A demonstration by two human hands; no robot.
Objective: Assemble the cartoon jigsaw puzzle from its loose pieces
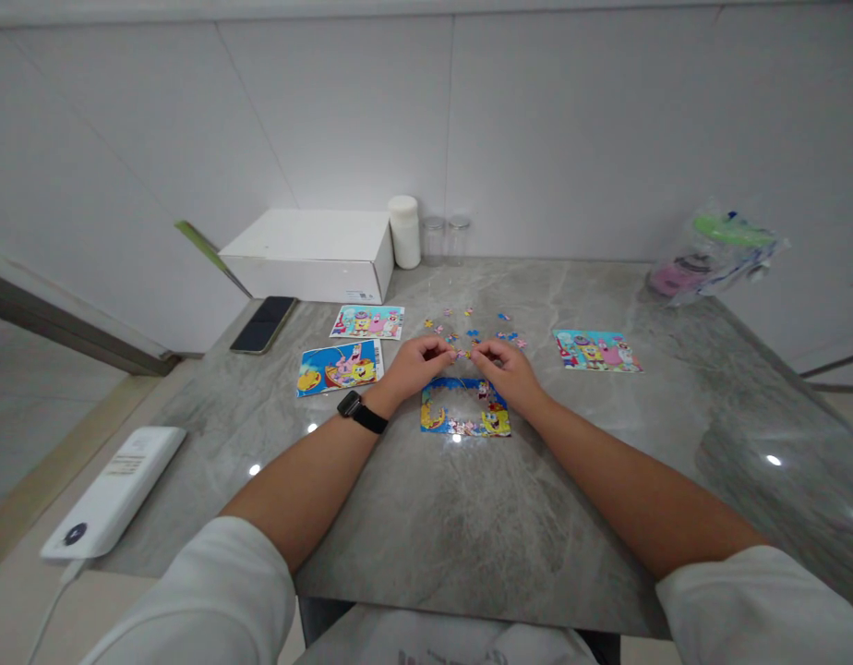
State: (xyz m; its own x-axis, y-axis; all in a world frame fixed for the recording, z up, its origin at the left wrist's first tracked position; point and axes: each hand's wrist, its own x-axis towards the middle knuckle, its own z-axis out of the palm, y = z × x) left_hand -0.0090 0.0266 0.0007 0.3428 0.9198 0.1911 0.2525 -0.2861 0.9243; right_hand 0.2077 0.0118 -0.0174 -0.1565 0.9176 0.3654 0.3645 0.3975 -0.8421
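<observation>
While my left hand [418, 367] and right hand [512, 373] pinch jigsaw pieces [462, 355], a clear plastic bag [726, 266] holds a green-lidded cup [731, 231]. The cardboard box [308, 242] is closed.

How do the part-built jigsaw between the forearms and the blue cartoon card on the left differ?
The jigsaw has an open gap in its middle; the card shows an unbroken picture. The jigsaw lies roughly straight in view; the card is turned at an angle. Both carry blue artwork with some yellow.
</observation>
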